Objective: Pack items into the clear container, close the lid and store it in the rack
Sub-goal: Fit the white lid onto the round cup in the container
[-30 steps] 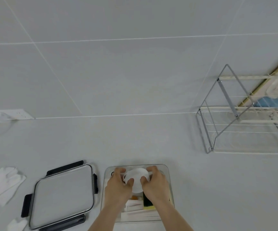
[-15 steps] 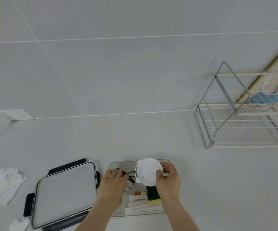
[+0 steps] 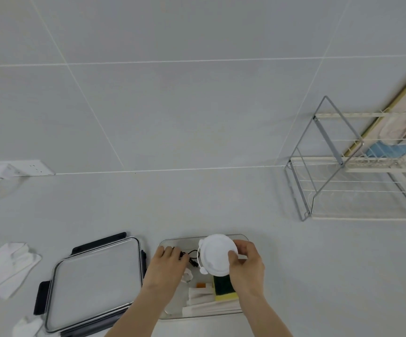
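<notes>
The clear container (image 3: 239, 237) sits at the bottom centre, lid off. My right hand (image 3: 247, 263) grips a round white cup-like item (image 3: 215, 254) over the container's far right part. My left hand (image 3: 166, 268) reaches into the left side, fingers on a black cable (image 3: 192, 257). Inside lie a green-and-yellow sponge (image 3: 222, 287), white sticks (image 3: 209, 306) and a small orange piece (image 3: 200, 285). The lid (image 3: 94, 280) with black latches lies flat just left of the container. The wire rack (image 3: 352, 186) stands at the right.
White cloth gloves (image 3: 7, 268) lie at the far left, with another white scrap (image 3: 26, 327) near the bottom edge. A wall socket with a white plug and cord (image 3: 14, 167) is at the left. A framed picture (image 3: 404, 117) leans behind the rack.
My right hand lifted the round white item up and to the right. My left hand let go of it and dropped into the container's left side onto the black cable.
</notes>
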